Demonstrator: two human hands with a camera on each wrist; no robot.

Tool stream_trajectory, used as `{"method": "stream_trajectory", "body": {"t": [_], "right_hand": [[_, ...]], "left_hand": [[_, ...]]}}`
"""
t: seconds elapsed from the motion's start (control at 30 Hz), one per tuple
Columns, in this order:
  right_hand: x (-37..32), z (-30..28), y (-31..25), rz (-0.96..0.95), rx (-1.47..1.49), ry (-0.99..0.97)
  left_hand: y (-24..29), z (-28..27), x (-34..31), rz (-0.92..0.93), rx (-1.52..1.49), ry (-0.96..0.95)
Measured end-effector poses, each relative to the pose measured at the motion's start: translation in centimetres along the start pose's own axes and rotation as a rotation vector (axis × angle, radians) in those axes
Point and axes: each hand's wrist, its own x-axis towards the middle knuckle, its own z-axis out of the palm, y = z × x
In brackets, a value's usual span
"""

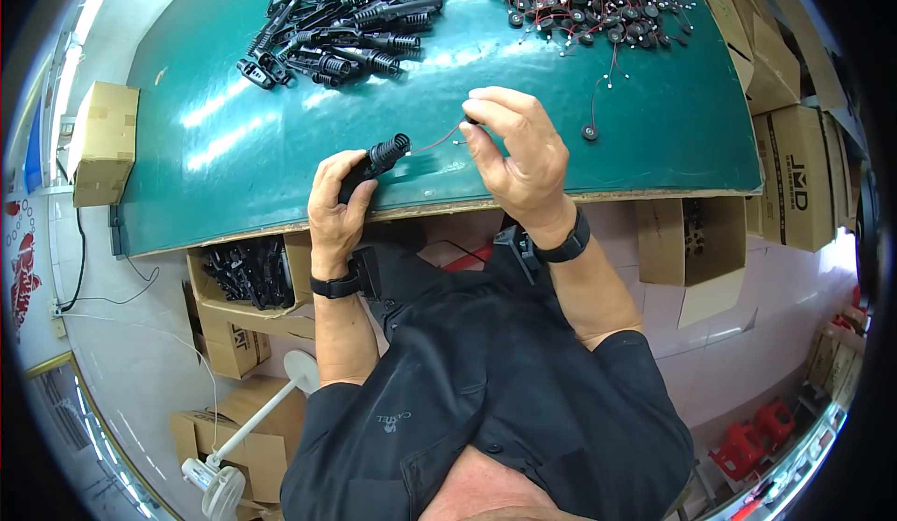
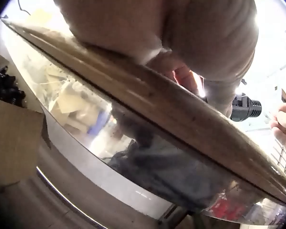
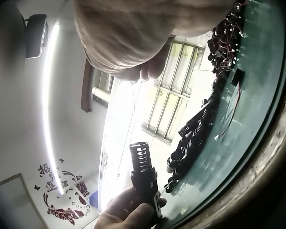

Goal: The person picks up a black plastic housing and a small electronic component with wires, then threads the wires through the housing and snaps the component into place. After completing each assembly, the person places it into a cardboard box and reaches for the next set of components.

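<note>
My left hand [image 1: 333, 201] grips a black plastic housing [image 1: 387, 153] with a ribbed, spring-like end, just over the table's near edge. In the right wrist view the housing's slotted round end [image 3: 141, 157] points up out of the fingers. My right hand [image 1: 525, 157] pinches a small round black part [image 1: 470, 120] between thumb and fingertips. From that part a thin red wire [image 1: 435, 143] runs to a small white connector [image 1: 408, 153] close to the housing's ribbed end. In the left wrist view the housing [image 2: 246, 108] shows beyond the left hand, partly hidden.
Across the green table [image 1: 215, 185] lie a heap of black housings [image 1: 346, 30] at the back left and a pile of wired round parts [image 1: 589, 2] at the back right. One loose wired part [image 1: 590, 133] lies right of my right hand. Cardboard boxes [image 1: 794, 180] stand around the table.
</note>
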Motion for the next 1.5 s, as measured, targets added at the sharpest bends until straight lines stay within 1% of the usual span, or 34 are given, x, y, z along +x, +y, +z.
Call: {"method": "stream_trajectory", "body": {"t": [0.07,0.37,0.5,0.63,0.73,0.87,1.1,1.5], "right_hand": [[0.3,0.1,-0.2,-0.093,-0.004,0.041],[0.1,1.0,-0.5,-0.134,0.035,0.113],[-0.3,1.3,-0.3,-0.114,0.066,0.110],[-0.6,1.4,-0.3,-0.142,0.139,0.093],[-0.8,1.1,-0.5,-0.164,0.191,-0.004],[-1.5,1.9,-1.0,-0.175,0.300,0.018],[-1.7,2.5,-1.2,-0.255,0.327,0.007],[-2.8,4.3,-0.8,-0.254,0.346,0.021]], "left_hand": [[-0.1,0.0,-0.1,-0.001,0.009,-0.002],[-0.7,-0.1,-0.6,-0.040,-0.050,0.013],[-1.0,-0.2,-0.7,-0.044,-0.057,0.008],[-1.2,-0.2,-0.9,-0.041,-0.086,0.008],[-1.4,-0.3,-0.9,-0.034,-0.105,0.013],[-1.7,-0.3,-1.1,-0.031,-0.163,0.011],[-1.9,-0.4,-1.2,-0.030,-0.290,0.003],[-1.7,-0.4,-1.1,-0.010,-0.278,0.006]]}}
